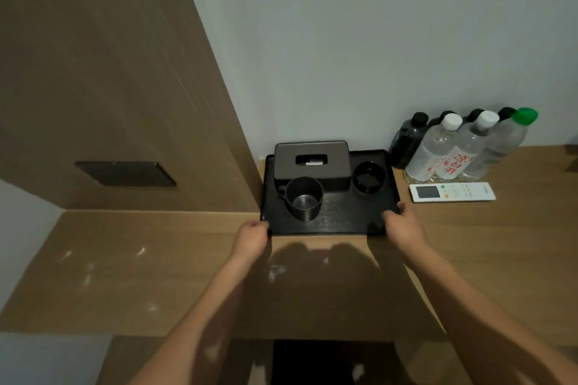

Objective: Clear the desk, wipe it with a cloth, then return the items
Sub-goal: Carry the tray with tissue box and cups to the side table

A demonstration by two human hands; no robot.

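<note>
A black tray [344,219] lies on the wooden desk [156,275] against the back wall. It carries a dark tissue box [311,162], a black mug [304,198] and a black round dish [368,178]. My left hand [251,236] grips the tray's near left corner. My right hand [402,223] grips its near right corner, fingers curled over the rim. To the right of the tray lies a white remote [452,191], and behind it stand several water bottles [450,150], some clear, some dark.
White smudges [275,270] mark the desk surface in front of the tray and to the left. A wooden wall panel with a dark plate [125,173] rises on the left. A dark chair or opening [331,359] sits below the desk's front edge.
</note>
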